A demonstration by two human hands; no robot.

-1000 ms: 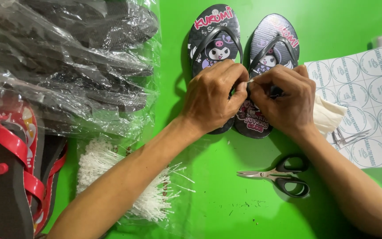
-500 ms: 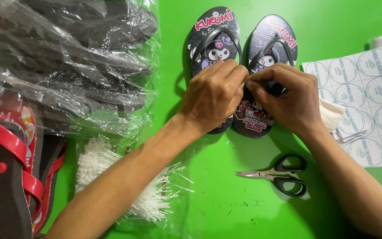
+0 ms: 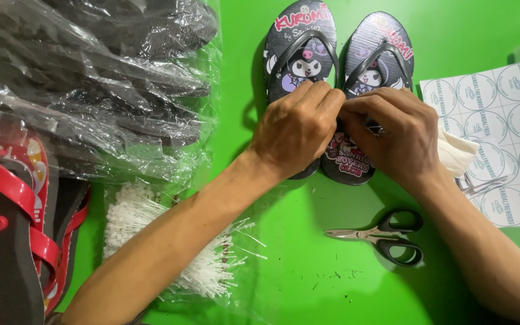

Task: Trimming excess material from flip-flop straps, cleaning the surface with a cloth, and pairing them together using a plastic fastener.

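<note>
Hands, left [image 3: 296,129] and right [image 3: 392,135], pinch two flip-flops [image 3: 299,57] together.

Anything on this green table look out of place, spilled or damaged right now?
Mostly orderly. The one untidy spot is the bundle of white plastic ties under the left forearm: loose strands have strayed onto the green table. Both hands rest on the pair of black flip-flops, which lie side by side, undamaged. The scissors lie shut.

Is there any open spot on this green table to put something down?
Yes: bare green table between the white ties and scissors, plus the top right corner above the sticker sheet. The left side is crowded with bagged sandals.
</note>
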